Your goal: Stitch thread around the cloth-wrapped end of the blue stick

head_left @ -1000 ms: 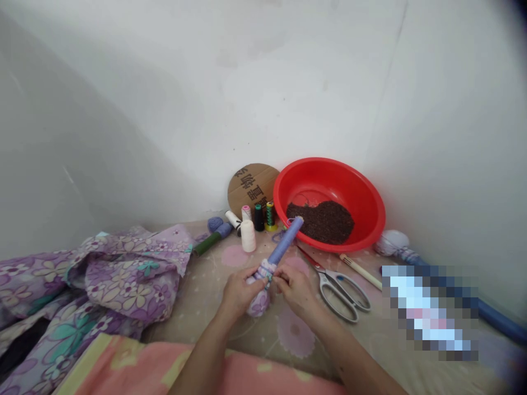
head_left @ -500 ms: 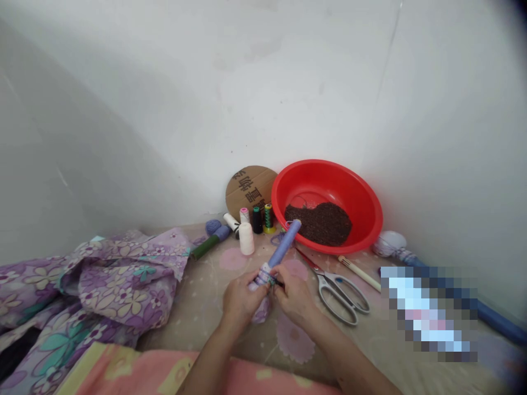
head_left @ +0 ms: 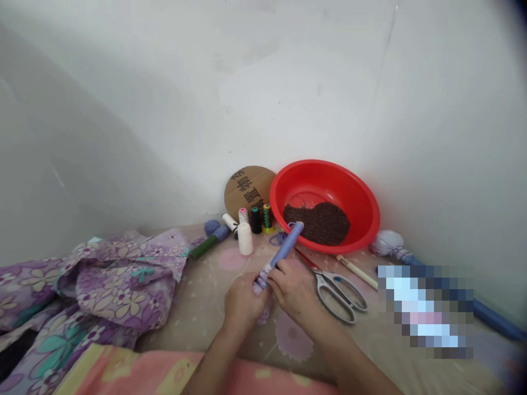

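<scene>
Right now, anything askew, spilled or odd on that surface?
A white roll looks tipped over, beside spools that stand upright. At right, a pixelated patch hides what lies there. No spill visible: the dark loose material sits inside the red basin.

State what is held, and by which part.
A purple stick with a floral cloth-wrapped end: the left hand grips that end; the right hand is against it, its grip unclear.

A smooth blue-violet stick (head_left: pixel 285 247) slants away, up to the right, tan at its tip; purple-and-white floral cloth (head_left: pixel 264 274) bunches around its lower end; the rest of the cloth is mostly hidden.
</scene>
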Demonstrator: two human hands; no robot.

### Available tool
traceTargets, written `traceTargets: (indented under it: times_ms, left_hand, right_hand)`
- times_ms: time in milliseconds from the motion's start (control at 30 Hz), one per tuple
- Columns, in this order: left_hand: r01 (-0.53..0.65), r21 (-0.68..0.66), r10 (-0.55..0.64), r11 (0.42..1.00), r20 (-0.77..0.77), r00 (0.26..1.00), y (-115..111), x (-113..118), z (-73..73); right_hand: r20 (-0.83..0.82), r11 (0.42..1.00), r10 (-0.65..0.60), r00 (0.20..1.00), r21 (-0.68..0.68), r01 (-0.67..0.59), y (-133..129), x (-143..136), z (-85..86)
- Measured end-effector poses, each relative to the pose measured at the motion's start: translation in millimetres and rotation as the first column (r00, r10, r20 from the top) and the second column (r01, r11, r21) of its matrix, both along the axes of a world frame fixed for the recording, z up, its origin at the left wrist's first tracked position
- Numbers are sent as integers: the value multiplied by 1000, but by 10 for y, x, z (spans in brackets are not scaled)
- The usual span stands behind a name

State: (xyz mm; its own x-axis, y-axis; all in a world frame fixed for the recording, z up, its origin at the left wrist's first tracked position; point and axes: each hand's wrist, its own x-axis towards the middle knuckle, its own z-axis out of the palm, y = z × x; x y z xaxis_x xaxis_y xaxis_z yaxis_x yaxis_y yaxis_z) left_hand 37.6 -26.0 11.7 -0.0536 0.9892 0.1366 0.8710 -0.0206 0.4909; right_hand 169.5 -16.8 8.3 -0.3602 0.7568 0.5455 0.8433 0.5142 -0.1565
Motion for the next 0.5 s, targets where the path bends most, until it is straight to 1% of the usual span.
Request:
traceTargets:
  times_ms: [133, 300, 367, 500]
  left_hand:
    - [-12, 14, 12, 1000, -26, 1000, -25, 43, 4]
    - [-17, 7, 17, 1000, -38, 999, -35, 50, 12]
    - [-11, 19, 12, 1000, -39, 999, -35, 46, 11]
    - [-13, 23, 14, 1000, -56, 998, -41, 41, 13]
  right_hand:
    - [103, 999, -43, 994, 25, 41, -13, -39, 53]
    - [153, 999, -39, 988, 22, 36, -27, -61, 94]
    - [170, 1000, -20, 985, 24, 16, -17, -54, 93]
    - [191, 997, 68, 979, 32, -75, 6, -33, 101]
